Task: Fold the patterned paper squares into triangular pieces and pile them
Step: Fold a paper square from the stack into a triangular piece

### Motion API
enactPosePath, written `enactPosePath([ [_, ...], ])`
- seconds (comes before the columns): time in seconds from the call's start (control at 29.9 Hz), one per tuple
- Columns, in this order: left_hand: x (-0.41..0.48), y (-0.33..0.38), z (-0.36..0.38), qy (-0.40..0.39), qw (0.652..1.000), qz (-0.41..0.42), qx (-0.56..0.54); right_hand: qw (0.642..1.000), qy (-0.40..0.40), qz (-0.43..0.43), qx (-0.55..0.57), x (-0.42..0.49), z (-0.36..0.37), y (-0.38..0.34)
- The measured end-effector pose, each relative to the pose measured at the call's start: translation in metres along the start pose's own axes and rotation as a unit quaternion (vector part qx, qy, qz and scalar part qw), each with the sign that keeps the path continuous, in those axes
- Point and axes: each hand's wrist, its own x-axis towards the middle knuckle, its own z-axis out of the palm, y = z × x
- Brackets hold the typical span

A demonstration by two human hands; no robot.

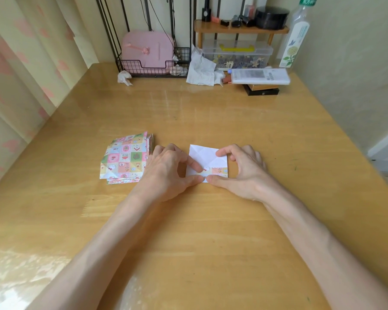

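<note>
Two bare forearms reach up from the bottom of the frame across the wooden table (188,231) and meet just below the centre. There a paper square (207,156) lies white side up, its near edge turned over so that a strip of the pattern shows. The left hand (168,168) pinches that strip between its thumb, at the near edge, and its bent forefinger on top. The right hand (240,168) is curled over the square's right side, with its thumb tip touching the left thumb at the fold and its forefinger tip on the white face. Just left of the left hand, partly under it, lies a stack of patterned paper (126,157), slightly fanned. Along the upper edge of the table stand a wire basket (152,68) holding a pink case (147,50), some crumpled tissue (199,68), a clear plastic box (238,54) under a small wooden shelf (240,29), and a tall bottle (297,34).
</note>
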Motion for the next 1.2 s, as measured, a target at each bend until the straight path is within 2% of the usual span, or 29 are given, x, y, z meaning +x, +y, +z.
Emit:
enactPosePath([
  [0.2,-0.001,-0.002,-0.005,-0.013,1.0,-0.007,-0.008,1.0,0.001,0.004,-0.002,0.0,0.001,-0.002],
  [0.37,-0.002,-0.004,-0.003,0.023,0.999,0.018,0.033,1.0,-0.005,0.016,-0.004,0.001,0.002,-0.004],
  [0.54,-0.002,-0.003,-0.005,0.027,0.998,0.015,0.052,1.0,-0.003,0.025,-0.01,0.001,0.003,-0.007],
  [0.97,-0.004,-0.001,-0.01,-0.007,0.999,-0.003,0.031,0.999,0.023,0.018,-0.041,-0.001,0.01,-0.01],
  [1.2,-0.007,0.0,-0.01,-0.022,0.999,-0.002,-0.029,0.998,0.03,0.018,-0.044,0.001,0.012,-0.008],
])
